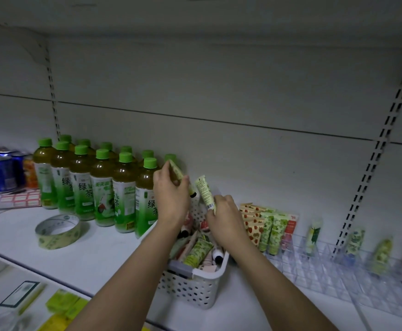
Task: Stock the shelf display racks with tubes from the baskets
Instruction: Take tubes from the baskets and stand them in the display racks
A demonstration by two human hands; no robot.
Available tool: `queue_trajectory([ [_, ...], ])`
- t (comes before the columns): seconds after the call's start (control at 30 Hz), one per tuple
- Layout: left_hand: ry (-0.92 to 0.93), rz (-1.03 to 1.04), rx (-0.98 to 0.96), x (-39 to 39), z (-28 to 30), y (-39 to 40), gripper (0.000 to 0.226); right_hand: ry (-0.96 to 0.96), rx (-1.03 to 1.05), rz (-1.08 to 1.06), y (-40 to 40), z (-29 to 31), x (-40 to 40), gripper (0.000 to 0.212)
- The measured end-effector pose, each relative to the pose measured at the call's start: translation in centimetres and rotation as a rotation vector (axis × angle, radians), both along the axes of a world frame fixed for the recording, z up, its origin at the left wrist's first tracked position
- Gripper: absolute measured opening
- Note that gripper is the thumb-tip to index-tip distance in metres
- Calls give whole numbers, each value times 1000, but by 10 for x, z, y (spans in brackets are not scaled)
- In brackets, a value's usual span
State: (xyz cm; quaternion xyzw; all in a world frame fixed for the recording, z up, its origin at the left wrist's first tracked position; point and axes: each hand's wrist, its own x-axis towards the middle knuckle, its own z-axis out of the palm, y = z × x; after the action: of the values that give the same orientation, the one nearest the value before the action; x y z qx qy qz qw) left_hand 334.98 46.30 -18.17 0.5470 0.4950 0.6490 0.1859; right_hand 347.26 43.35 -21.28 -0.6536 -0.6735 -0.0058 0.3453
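Your left hand (170,189) grips a pale yellow-green tube (179,176), your right hand (226,217) grips another green-printed tube (205,191), both at frame centre above the white perforated plastic basket (192,290).

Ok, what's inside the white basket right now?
The white perforated basket holds a loose pile of tubes: green patterned ones, pinkish ones, and one with a black cap. Both forearms and the top layer cover the rest, so no count is possible.
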Motion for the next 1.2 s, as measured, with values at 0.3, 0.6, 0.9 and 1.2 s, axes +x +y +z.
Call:
queue_trajectory([
  [0.3,-73,-66,41,3,-4,3,52,108,-15,70,-3,-1,0,31],
  [0.6,-230,-316,-45,2,3,-1,35,163,33,54,-10,16,-3,27],
  [0.9,-290,-629,-165,-5,41,-22,15,632,-52,294,-40,57,11,18],
  [1.2,-35,-770,-190,6,70,-59,11,693,-63,275,-80,92,68,25],
])
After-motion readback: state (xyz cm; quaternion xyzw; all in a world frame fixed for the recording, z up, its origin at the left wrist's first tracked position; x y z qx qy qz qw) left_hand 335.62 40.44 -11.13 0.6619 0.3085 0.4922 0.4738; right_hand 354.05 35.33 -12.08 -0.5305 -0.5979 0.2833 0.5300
